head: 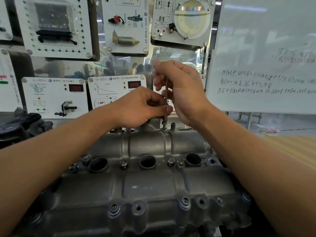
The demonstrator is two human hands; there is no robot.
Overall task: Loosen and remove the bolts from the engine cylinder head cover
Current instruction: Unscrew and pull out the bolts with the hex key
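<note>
Step in hand: a long bolt (166, 93) is judged to be in the course of being lifted out of its hole (165, 128) at the far edge of the cover (148, 185).
Left hand (140, 106): the lower shaft is pinched between thumb and curled fingers, just above the hole.
Right hand (181, 89): the upper shaft is gripped by curled fingers.
Done well: the bolt is best kept upright and drawn straight up, so that the thread is not dragged on the hole's wall.
Cover: dull grey cast metal, laid across the foreground, with three round wells (147, 161) in a row.
Other bolts (184, 201): heads are seen in the middle row and along the near edge.
</note>
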